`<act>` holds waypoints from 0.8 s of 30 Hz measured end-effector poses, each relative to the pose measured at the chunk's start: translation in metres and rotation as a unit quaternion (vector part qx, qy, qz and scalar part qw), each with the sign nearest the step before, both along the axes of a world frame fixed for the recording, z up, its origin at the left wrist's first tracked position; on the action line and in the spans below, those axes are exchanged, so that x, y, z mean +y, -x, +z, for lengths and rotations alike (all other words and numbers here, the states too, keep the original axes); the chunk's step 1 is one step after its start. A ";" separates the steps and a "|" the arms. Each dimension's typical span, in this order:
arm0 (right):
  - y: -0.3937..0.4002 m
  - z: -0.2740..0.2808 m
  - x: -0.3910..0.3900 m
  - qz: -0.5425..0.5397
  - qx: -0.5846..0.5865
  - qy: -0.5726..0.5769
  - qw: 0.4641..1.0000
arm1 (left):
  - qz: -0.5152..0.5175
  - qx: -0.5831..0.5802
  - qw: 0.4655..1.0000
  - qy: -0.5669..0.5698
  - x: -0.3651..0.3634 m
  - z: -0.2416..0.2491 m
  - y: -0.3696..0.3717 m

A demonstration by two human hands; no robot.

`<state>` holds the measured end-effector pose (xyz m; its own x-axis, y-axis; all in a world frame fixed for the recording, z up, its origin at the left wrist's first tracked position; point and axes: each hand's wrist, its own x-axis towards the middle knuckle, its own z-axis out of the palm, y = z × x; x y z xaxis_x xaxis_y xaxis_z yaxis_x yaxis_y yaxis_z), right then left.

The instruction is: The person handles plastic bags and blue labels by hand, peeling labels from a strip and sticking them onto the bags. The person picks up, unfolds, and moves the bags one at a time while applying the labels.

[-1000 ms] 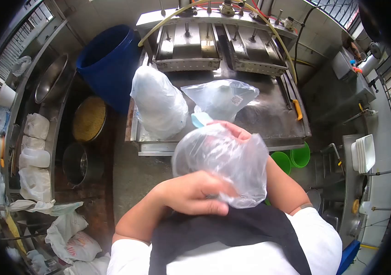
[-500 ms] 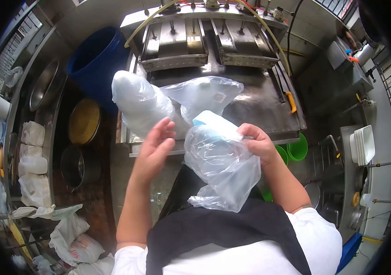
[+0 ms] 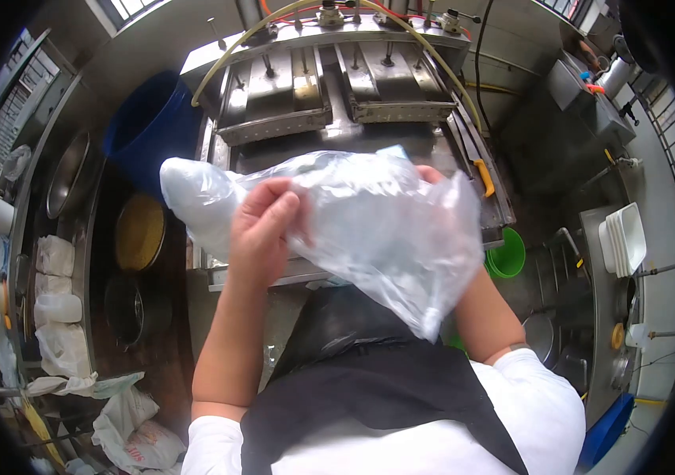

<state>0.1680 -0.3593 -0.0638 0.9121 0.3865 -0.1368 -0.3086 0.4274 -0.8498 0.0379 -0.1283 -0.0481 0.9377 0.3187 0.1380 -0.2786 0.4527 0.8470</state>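
A clear plastic bag (image 3: 377, 237) is spread between my two hands above the front of the metal table, blurred in places by motion. My left hand (image 3: 264, 226) is closed, pinching the bag's left edge between thumb and fingers. At the far side, my right hand (image 3: 431, 175) grips the bag near its upper right; most of that hand is behind the film. A pale blue edge (image 3: 392, 152) shows over the top of the bag, and what it belongs to is hidden. Beyond my left hand, a filled clear bag with whitish contents (image 3: 195, 186) rests on the table.
The metal table (image 3: 274, 154) carries two perforated metal trays (image 3: 274, 123) at the back. A knife with an orange handle (image 3: 484, 178) lies along its right edge. A blue barrel (image 3: 143, 119) stands left, a green bucket (image 3: 506, 253) below right, and white trays (image 3: 622, 245) further right.
My left hand was apart from the bag with fingers spread; now it grips its edge. The bunched bag has been stretched out wide and raised. The view has shifted slightly.
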 end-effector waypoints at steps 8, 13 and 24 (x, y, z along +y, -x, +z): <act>-0.083 -0.131 0.108 0.087 -0.029 0.153 0.984 | 0.271 0.350 0.806 -0.393 0.090 -0.163 -0.100; -0.074 -0.224 0.092 0.191 0.095 0.228 0.950 | 0.115 0.297 0.937 0.141 0.075 -0.264 -0.090; -0.070 -0.149 0.019 0.195 -0.059 0.164 0.965 | 0.094 0.272 0.924 -0.251 0.013 -0.208 0.045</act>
<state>0.2385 -0.3399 -0.2132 0.7221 0.6577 -0.2143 -0.2851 0.0007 -0.9585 -0.0073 -0.1151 -0.2557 0.8467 0.5065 -0.1628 0.2162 -0.0481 0.9752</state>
